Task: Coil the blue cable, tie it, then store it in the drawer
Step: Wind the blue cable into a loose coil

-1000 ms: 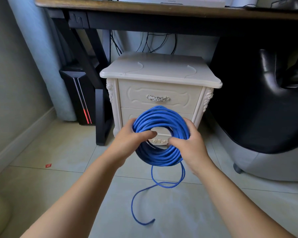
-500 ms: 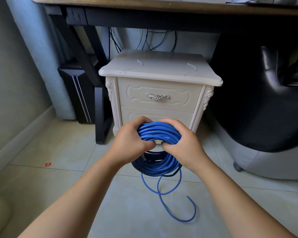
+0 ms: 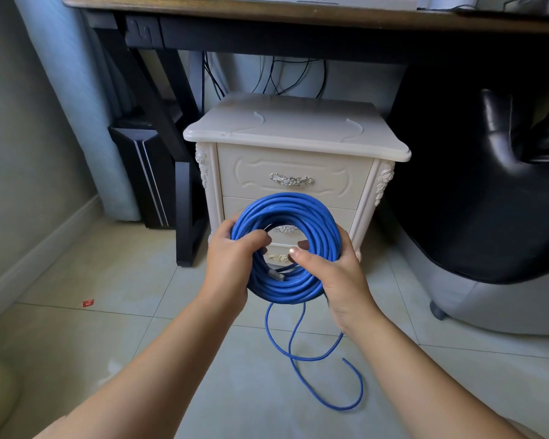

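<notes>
Blue cable [image 3: 287, 245] coil reopened upright, left hand [image 3: 235, 264], right hand [image 3: 336, 277] gripping sides

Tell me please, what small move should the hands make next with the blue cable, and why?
Probably wind in the loose tail as one more loop. Both the left hand and the right hand grip the blue coil, yet a length hangs to the floor, nothing ties the coil, and the nightstand drawers are shut.
</notes>
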Motion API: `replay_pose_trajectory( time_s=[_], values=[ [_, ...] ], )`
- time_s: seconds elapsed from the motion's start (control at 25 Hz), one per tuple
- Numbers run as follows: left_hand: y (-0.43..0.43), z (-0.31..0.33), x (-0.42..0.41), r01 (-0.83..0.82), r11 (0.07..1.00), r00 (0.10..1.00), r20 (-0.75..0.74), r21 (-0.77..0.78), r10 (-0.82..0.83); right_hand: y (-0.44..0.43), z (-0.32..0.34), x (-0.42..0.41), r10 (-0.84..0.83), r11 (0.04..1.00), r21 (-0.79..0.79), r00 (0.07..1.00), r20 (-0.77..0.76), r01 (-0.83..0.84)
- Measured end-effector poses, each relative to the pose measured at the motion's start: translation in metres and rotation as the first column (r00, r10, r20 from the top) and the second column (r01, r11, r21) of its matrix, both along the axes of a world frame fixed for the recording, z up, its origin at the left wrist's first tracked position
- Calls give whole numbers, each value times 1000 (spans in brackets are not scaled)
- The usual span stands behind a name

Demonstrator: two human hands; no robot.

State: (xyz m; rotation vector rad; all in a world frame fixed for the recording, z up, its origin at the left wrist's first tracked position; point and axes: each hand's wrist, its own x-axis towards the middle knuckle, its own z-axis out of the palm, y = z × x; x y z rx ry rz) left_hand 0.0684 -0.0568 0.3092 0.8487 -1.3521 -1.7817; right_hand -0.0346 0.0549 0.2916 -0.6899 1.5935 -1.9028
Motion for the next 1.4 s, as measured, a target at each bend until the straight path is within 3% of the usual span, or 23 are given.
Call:
replay_pose_trajectory(
  time_s=[0.16,0.28,0.48,0.64,0.84,1.0,1.16,1.4],
  values=[
    [9,-6,1,114,993,991,63,45,-116,1,0,-5,-93,993,75,996,2,92],
    [-2,0,5,266,962,950,187,-59,-251,3,6,-13,-105,990,91,991,-78,112],
    [-14,11,12,383,838,884,416,-389,-212,8,19,-12,62,987,159,891,-451,12],
    [-17,12,17,483,743,843,476,-463,-252,10,19,-12,160,976,211,843,-513,-57],
    [-16,7,15,507,748,821,506,-429,-266,10,17,-15,219,961,262,820,-529,-87],
    [-9,7,8,347,847,903,388,-403,-185,6,14,-9,55,991,132,912,-406,-2],
    [-6,8,5,231,932,960,218,-281,-173,3,9,-10,6,999,44,996,-92,-2],
    [1,4,2,110,994,993,-40,-27,-111,-3,-3,-4,36,997,-82,968,250,-16]
  ],
)
